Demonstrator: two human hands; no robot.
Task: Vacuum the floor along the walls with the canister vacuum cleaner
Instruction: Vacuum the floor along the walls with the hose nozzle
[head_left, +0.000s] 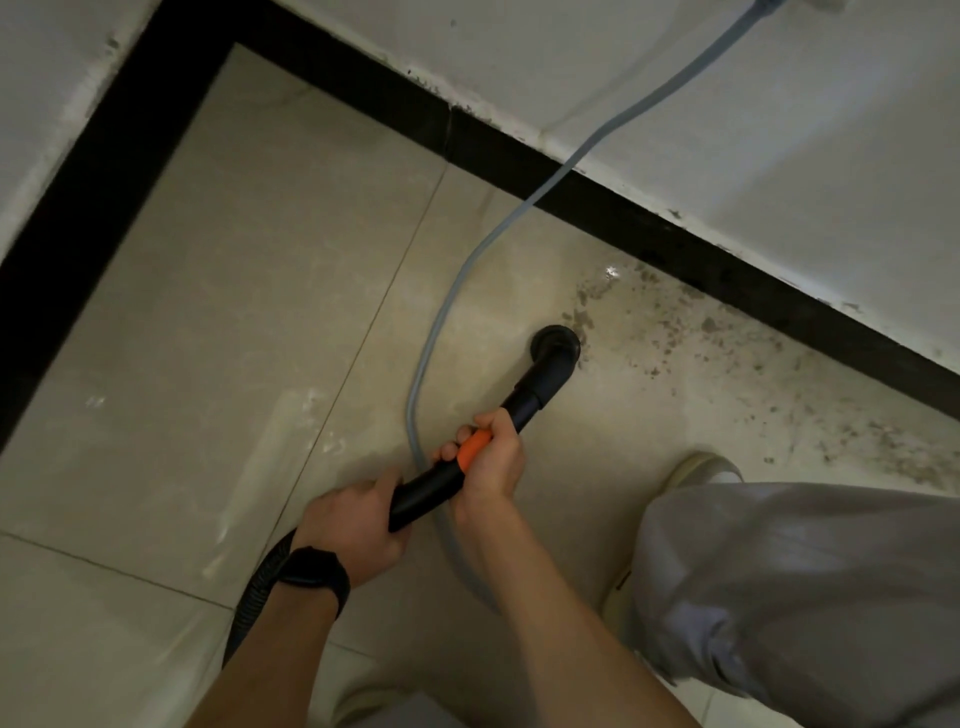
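Clenching your left hand (353, 525) and right hand (491, 460) round the wand (426, 486), fingers (496, 422) wrapped tight, you hold its nozzle (555, 345) on the floor (249, 270) just ahead of them, where the grey cord (441, 317) lying beside your fingers could snag if you sweep toward it.

The beige glossy tiled floor (208, 312) has dark dirt specks (709, 326) along the black skirting (675, 249). A thin grey cable (440, 318) and a round black vacuum nozzle (555, 340) lie on it.
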